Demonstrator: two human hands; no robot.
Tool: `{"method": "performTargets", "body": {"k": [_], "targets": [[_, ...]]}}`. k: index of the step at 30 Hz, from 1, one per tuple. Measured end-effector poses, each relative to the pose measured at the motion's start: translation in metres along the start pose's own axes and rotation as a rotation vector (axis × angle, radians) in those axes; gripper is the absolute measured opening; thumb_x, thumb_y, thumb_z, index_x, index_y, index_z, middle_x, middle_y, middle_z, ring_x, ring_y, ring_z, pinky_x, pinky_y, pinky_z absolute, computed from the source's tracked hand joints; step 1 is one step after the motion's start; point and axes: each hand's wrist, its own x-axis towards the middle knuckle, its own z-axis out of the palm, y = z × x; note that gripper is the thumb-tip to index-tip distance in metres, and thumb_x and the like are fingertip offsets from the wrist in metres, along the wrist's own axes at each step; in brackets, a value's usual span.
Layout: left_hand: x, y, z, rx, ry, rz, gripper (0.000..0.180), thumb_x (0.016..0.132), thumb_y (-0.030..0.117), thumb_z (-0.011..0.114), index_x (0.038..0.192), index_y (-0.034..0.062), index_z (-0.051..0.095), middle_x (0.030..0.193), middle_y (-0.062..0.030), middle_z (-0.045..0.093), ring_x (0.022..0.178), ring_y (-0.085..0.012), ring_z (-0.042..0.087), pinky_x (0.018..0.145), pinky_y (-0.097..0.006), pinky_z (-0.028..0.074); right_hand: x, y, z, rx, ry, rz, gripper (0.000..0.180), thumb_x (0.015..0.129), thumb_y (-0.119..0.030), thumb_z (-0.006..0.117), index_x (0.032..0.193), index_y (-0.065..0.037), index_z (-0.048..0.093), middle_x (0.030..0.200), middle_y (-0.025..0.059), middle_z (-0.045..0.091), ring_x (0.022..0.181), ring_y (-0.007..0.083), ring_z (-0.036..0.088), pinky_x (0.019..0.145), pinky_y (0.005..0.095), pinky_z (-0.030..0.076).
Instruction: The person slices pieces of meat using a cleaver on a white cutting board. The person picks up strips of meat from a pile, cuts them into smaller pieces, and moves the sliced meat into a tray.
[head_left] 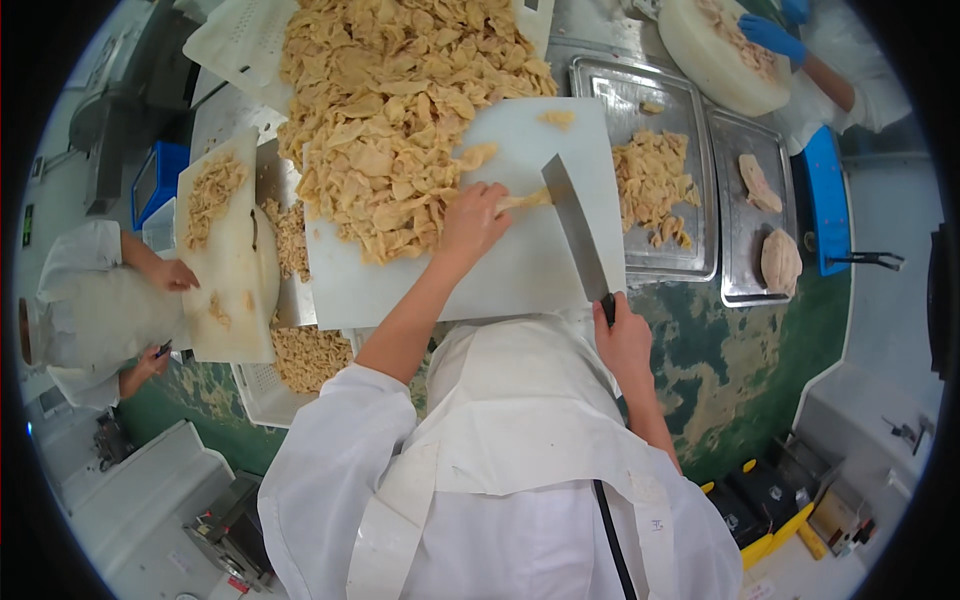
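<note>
My right hand (624, 343) is wrapped round the black handle of a large knife (577, 229), its broad blade pointing away from me over the white cutting board (540, 270). The blade meets the right end of a pale yellow strip of what looks like chicken skin (525, 201). My left hand (474, 230) pinches the strip's other end, fingers closed, beside the big heap of similar yellowish pieces (400, 110) that covers the board's left and far side. A small scrap (557, 119) lies apart near the board's far edge.
Right of the board, a metal tray (648, 262) holds cut pieces (655, 185); another tray (745, 235) holds two pale lumps. At left a co-worker (100, 300) stands by another board (235, 330). A blue-gloved hand (770, 38) works at the upper right.
</note>
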Motion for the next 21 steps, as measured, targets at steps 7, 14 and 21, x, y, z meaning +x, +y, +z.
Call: {"method": "performTargets", "body": {"k": [7, 14, 21], "targets": [[-0.033, -0.016, -0.032, 0.343, 0.038, -0.097, 0.019, 0.076, 0.015, 0.071, 0.093, 0.0099, 0.066, 0.094, -0.0087, 0.066, 0.089, -0.0243, 0.059, 0.08, -0.039, 0.043, 0.005, 0.006, -0.007, -0.056, 0.074, 0.021, 0.026, 0.095, -0.03, 0.058, 0.091, -0.005, 0.053, 0.062, 0.0206, 0.061, 0.063, 0.0451, 0.061, 0.057, 0.0532, 0.045], [-0.022, 0.024, -0.007, 0.04, 0.222, 0.124, 0.02, 0.078, 0.018, 0.073, 0.095, 0.0095, 0.065, 0.095, -0.0068, 0.066, 0.091, -0.0265, 0.058, 0.085, -0.042, 0.044, -0.002, -0.02, -0.035, 0.028, 0.166, 0.012, 0.029, 0.095, -0.03, 0.06, 0.095, -0.001, 0.056, 0.066, 0.0223, 0.061, 0.067, 0.0449, 0.061, 0.057, 0.0502, 0.044], [-0.013, 0.005, 0.024, -0.009, 0.096, 0.208, 0.009, 0.074, 0.008, 0.069, 0.082, 0.0063, 0.064, 0.079, -0.0068, 0.06, 0.08, -0.0256, 0.058, 0.071, -0.038, 0.048, 0.004, 0.002, 0.001, -0.197, 0.089, -0.08, 0.025, 0.097, -0.029, 0.055, 0.094, -0.004, 0.052, 0.061, 0.0215, 0.061, 0.06, 0.0451, 0.061, 0.055, 0.0547, 0.047]]}}
